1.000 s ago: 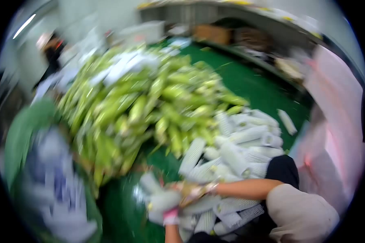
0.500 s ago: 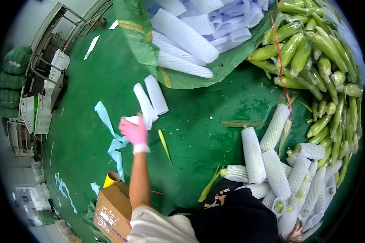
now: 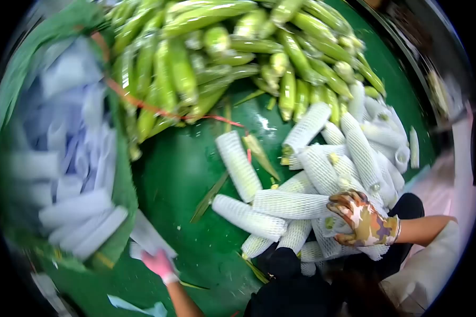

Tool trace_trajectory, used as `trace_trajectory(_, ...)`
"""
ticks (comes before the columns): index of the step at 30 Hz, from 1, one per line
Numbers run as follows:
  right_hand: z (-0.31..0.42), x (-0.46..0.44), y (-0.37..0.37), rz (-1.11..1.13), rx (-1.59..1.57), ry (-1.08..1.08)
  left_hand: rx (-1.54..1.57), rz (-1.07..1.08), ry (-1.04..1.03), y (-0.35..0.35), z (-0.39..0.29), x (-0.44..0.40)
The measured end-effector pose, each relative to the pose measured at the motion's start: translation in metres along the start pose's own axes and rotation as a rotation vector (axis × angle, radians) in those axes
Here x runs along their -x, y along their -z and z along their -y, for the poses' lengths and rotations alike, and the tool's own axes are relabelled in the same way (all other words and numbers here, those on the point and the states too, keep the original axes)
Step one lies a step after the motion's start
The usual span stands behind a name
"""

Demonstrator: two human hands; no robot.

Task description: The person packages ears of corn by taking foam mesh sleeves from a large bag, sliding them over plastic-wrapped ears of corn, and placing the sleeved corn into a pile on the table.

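Note:
My left hand (image 3: 157, 265), in a pink glove, is low on the green floor at the left. Its blurred fingers are closed on the end of a white foam net sleeve (image 3: 135, 250); a longer foam sleeve (image 3: 152, 235) lies against it. My right hand (image 3: 362, 219) wears a camouflage-patterned glove. It rests at the near side of the pile of sleeved corn, its fingers curled over the end of a corn cob in a foam sleeve (image 3: 291, 204). Part of that cob is hidden under the glove.
A green woven sack (image 3: 127, 211) full of white foam sleeves stands at the left. Green corn in clear plastic (image 3: 211, 39) is heaped at the back. A red string (image 3: 164, 112) crosses from sack to corn. Loose husks (image 3: 209, 198) and a blue strip (image 3: 137, 306) lie on the floor.
The view has swung right, so the sack now appears at the left and my right hand has come into sight on the sleeved corn. My left hand is still by the foam sleeves on the floor.

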State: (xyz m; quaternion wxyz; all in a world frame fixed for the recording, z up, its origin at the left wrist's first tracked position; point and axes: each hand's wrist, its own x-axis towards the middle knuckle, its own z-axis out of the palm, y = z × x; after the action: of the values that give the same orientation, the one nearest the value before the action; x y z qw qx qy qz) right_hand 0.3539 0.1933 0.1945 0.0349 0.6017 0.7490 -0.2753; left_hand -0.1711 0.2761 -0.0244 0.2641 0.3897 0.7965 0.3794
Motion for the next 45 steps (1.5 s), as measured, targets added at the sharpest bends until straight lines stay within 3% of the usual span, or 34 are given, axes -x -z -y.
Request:
trace_trajectory(1,-0.003,0.001,-0.005,-0.029,-0.026,-0.017,0.091,0.137,0.076,-0.016,0.001,0.022)
trace_trajectory(2,-0.009,0.002,-0.009,-0.06,-0.01,-0.016,0.229,0.333,0.108,-0.043,-0.057,0.064)
trace_trajectory(3,-0.013,0.005,-0.006,-0.027,0.027,-0.09,0.261,0.505,0.065,-0.063,-0.064,0.086)
trace_trajectory(6,-0.018,0.027,0.018,-0.128,0.027,-0.484,0.378,0.529,-0.136,-0.123,-0.194,0.136)
trace_trajectory(8,-0.011,0.065,0.007,-0.112,0.05,-0.684,0.553,0.547,-0.136,-0.159,-0.281,0.141)
trace_trajectory(9,0.0,0.086,-0.004,-0.092,0.033,-0.766,0.557,0.584,-0.136,-0.184,-0.303,0.144)
trace_trajectory(11,0.015,0.11,-0.043,-0.071,-0.06,-0.75,0.486,0.961,-0.274,-0.225,-0.328,0.154)
trace_trajectory(13,0.007,0.13,-0.11,-0.097,0.066,-0.627,0.523,1.106,-0.315,-0.276,-0.314,0.188)
trace_trajectory(14,0.009,0.122,-0.094,-0.084,-0.04,-0.681,0.543,1.209,-0.354,-0.3,-0.304,0.208)
trace_trajectory(17,-0.005,0.127,-0.028,-0.146,-0.542,-0.852,0.325,1.119,-0.448,-0.314,-0.273,0.23)
trace_trajectory(18,-0.014,0.127,0.017,-0.31,-0.603,-0.909,0.235,1.095,-0.539,-0.312,-0.269,0.227)
trace_trajectory(19,-0.027,0.128,0.046,-0.568,-0.535,-0.858,0.209,1.102,-0.535,-0.309,-0.267,0.228)
trace_trajectory(20,-0.042,0.137,0.065,-0.502,-0.326,-0.984,0.246,1.02,-0.549,-0.311,-0.265,0.228)
trace_trajectory(22,-0.091,0.13,0.097,-0.59,-0.011,-0.967,0.302,0.919,-0.616,-0.322,-0.257,0.224)
trace_trajectory(23,-0.119,0.131,0.09,-0.611,-0.002,-0.949,0.315,0.897,-0.634,-0.324,-0.259,0.229)
trace_trajectory(25,-0.18,0.116,0.032,-0.306,0.124,-1.009,0.216,0.893,-0.808,-0.32,-0.272,0.23)
trace_trajectory(26,-0.214,0.106,-0.039,-0.258,0.345,-1.028,0.166,0.896,-0.844,-0.317,-0.283,0.233)
trace_trajectory(27,-0.227,0.103,-0.054,-0.389,0.214,-1.025,0.161,0.849,-0.866,-0.315,-0.289,0.232)
trace_trajectory(29,-0.235,0.097,-0.045,-0.403,0.089,-1.005,0.119,1.063,-0.817,-0.315,-0.29,0.221)
trace_trajectory(30,-0.237,0.102,-0.04,-0.408,0.079,-0.95,0.299,1.173,-0.646,-0.311,-0.307,0.225)
trace_trajectory(31,-0.235,0.106,-0.039,-0.421,0.02,-0.966,0.204,1.242,-0.35,-0.296,-0.325,0.223)
trace_trajectory(33,-0.233,0.111,-0.043,-0.458,-0.052,-0.914,0.236,1.311,-0.214,-0.266,-0.354,0.213)
trace_trajectory(36,-0.253,0.109,-0.074,-0.57,-0.009,-0.94,0.061,1.32,-0.391,-0.181,-0.416,0.193)
trace_trajectory(41,-0.254,0.117,-0.086,-0.774,0.009,-0.868,-0.104,0.958,-0.551,-0.017,-0.497,0.2)
trace_trajectory(42,-0.241,0.124,-0.07,-0.649,-0.035,-0.903,-0.078,0.953,-0.532,0.008,-0.504,0.212)
trace_trajectory(43,-0.218,0.123,-0.056,-0.66,-0.02,-0.884,-0.06,0.934,-0.533,0.02,-0.503,0.22)
trace_trajectory(44,-0.187,0.115,-0.037,-0.934,-0.139,-0.679,-0.006,0.989,-0.494,0.026,-0.497,0.227)
trace_trajectory(45,-0.155,0.101,-0.016,-1.015,-0.391,-0.454,0.043,1.044,-0.467,0.027,-0.492,0.229)
